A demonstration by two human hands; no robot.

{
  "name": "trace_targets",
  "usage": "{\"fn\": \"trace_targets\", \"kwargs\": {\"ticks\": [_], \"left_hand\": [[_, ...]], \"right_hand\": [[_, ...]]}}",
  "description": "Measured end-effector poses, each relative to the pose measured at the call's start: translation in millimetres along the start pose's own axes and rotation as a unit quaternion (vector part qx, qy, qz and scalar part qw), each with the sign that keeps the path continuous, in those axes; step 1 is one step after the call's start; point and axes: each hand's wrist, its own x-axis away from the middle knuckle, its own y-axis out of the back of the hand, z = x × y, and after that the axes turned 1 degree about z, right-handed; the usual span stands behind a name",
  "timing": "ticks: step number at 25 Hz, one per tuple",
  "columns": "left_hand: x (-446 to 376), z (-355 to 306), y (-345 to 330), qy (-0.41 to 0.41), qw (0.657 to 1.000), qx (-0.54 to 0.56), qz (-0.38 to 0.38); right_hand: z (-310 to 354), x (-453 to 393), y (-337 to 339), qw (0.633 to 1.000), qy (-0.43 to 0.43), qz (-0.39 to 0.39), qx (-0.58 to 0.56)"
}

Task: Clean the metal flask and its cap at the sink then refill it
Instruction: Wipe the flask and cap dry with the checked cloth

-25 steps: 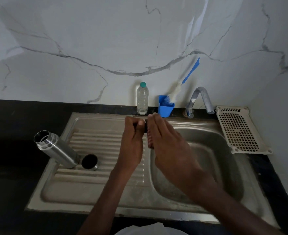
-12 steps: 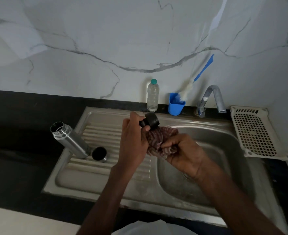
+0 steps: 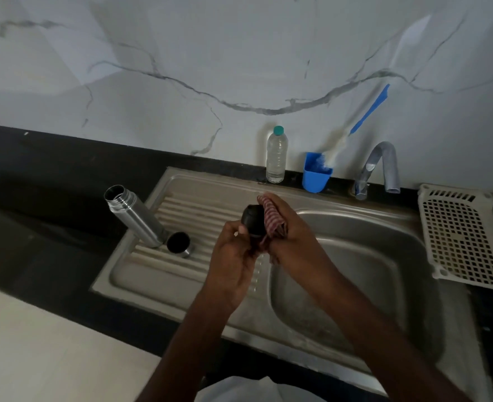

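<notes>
The metal flask point(image 3: 135, 214) stands open-mouthed at the left edge of the sink's ribbed drainboard point(image 3: 181, 210). A small steel cup lid point(image 3: 179, 243) with a dark inside lies beside its base. My left hand point(image 3: 233, 256) grips a black stopper cap point(image 3: 252, 220) above the drainboard. My right hand point(image 3: 294, 233) holds a red striped cloth point(image 3: 272, 220) and presses it against the right side of the cap. Part of the cloth hangs below between my hands.
The sink basin point(image 3: 355, 256) lies to the right under a curved tap point(image 3: 384, 166). A clear water bottle point(image 3: 276, 155) and a blue cup point(image 3: 316, 175) with a bottle brush point(image 3: 364, 117) stand at the back. A white perforated rack point(image 3: 465, 236) sits at far right.
My right hand rose with the cloth from below the cap and now wraps it against the cap's side. The cap turned in my left hand. The view shifted left.
</notes>
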Motion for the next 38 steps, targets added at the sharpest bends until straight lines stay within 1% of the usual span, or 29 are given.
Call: {"fn": "trace_targets", "kwargs": {"ticks": [1,2,3,4,5,6,7,9,10,11,12,13,14,15,16,17,18,19,20,21,23,24,25,26,28,30,33,36,38], "left_hand": [[3,0,1,-0.042,0.997,-0.071,-0.010],[7,-1,2,-0.114,0.977,-0.182,-0.006],[9,-1,7,-0.191,0.931,-0.310,0.006],[11,-2,10,-0.245,0.869,-0.429,0.018],[14,-2,11,-0.271,0.802,-0.531,0.025],[18,-1,10,-0.272,0.758,-0.592,0.031],[19,0,10,-0.271,0.737,-0.619,0.030],[22,8,14,-0.290,0.746,-0.599,0.009],[24,10,18,-0.303,0.769,-0.563,-0.007],[21,15,26,-0.297,0.804,-0.515,-0.026],[17,18,34,-0.262,0.853,-0.449,-0.054],[12,19,44,-0.192,0.910,-0.354,-0.092],[8,20,51,-0.103,0.960,-0.233,-0.116],[5,23,59,-0.020,0.985,-0.119,-0.121],[3,25,65,0.035,0.992,-0.043,-0.117],[0,26,74,0.057,0.993,-0.012,-0.101],[-2,26,84,0.059,0.996,0.003,-0.073],[-5,25,94,0.054,0.998,0.020,-0.040],[-8,21,101,0.053,0.998,0.039,-0.009],[-12,19,110,0.054,0.996,0.068,0.010],[-20,18,122,0.065,0.992,0.105,0.020],[-24,20,126,0.061,0.994,0.085,0.010],[-28,23,130,0.046,0.999,0.023,-0.011],[-33,27,132,0.026,0.995,-0.080,-0.046],[-44,34,133,0.000,0.953,-0.282,-0.113],[-56,43,135,-0.027,0.910,-0.396,-0.124],[-72,58,136,-0.053,0.851,-0.515,-0.080],[-83,64,134,-0.053,0.784,-0.615,-0.070],[-85,65,134,-0.056,0.759,-0.646,-0.060]], "right_hand": [[-1,3,0,0.999,0.029,-0.004,0.039],[-7,7,2,0.989,0.080,-0.003,0.124],[-10,10,5,0.965,0.137,0.000,0.225],[-10,8,10,0.935,0.168,0.023,0.311],[-7,4,13,0.910,0.170,0.059,0.374],[-2,0,14,0.896,0.141,0.093,0.411],[5,-6,14,0.889,0.099,0.121,0.431],[15,-15,12,0.913,0.025,0.124,0.388],[15,-14,8,0.927,0.015,0.117,0.356],[10,-10,4,0.930,0.039,0.115,0.347],[5,-3,-2,0.928,0.070,0.131,0.341],[0,4,-8,0.934,0.097,0.139,0.315],[-5,8,-13,0.950,0.094,0.136,0.264],[-7,9,-18,0.972,0.071,0.114,0.193],[-12,4,-22,0.990,0.026,0.075,0.119],[-18,-4,-25,0.998,-0.042,0.033,0.032],[-27,-11,-29,0.990,-0.131,-0.002,-0.054],[-37,-17,-32,0.966,-0.217,-0.019,-0.137],[-46,-19,-36,0.935,-0.279,-0.026,-0.216],[-54,-19,-42,0.905,-0.314,-0.034,-0.284],[-66,-18,-56,0.860,-0.346,-0.059,-0.371],[-71,-20,-62,0.845,-0.353,-0.072,-0.395],[-75,-23,-70,0.834,-0.362,-0.084,-0.407],[-79,-26,-75,0.823,-0.370,-0.095,-0.420],[-87,-32,-82,0.804,-0.374,-0.124,-0.445],[-87,-37,-83,0.795,-0.375,-0.142,-0.454],[-89,-45,-78,0.793,-0.370,-0.163,-0.456],[-91,-47,-74,0.787,-0.377,-0.175,-0.456],[-96,-45,-71,0.787,-0.378,-0.191,-0.449]]}}
